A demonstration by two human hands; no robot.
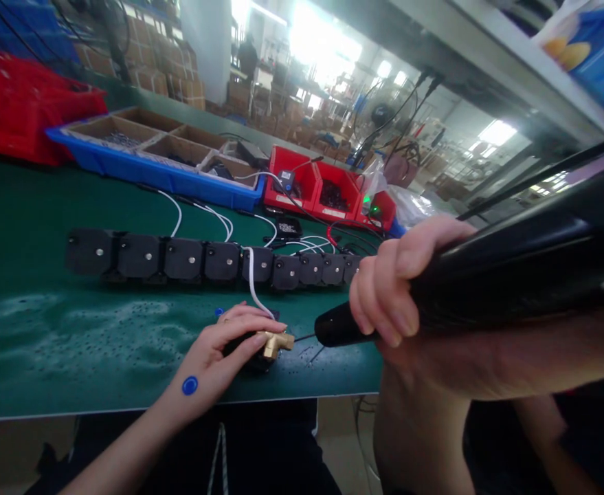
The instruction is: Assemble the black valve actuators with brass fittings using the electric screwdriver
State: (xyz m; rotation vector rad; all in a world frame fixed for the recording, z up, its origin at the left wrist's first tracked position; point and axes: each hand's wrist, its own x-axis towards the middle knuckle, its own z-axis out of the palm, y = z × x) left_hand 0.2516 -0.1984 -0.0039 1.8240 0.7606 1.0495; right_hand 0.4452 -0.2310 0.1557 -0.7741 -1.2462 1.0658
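Over bench (28, 344) | left hand (215, 352) clamped on brass fitting (277, 343) | right hand (392, 292) round black driver (518, 254) | bin labels (288, 200) blurred

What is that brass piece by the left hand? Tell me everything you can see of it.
The brass piece is small, golden and metallic-looking, with stubby branches: one points right in the picture, another down toward the person. The left hand touches its left side, partly covering it, above the green table. A black part sits close by; any joint is hidden. A thin bit points at its right end; contact is unclear.
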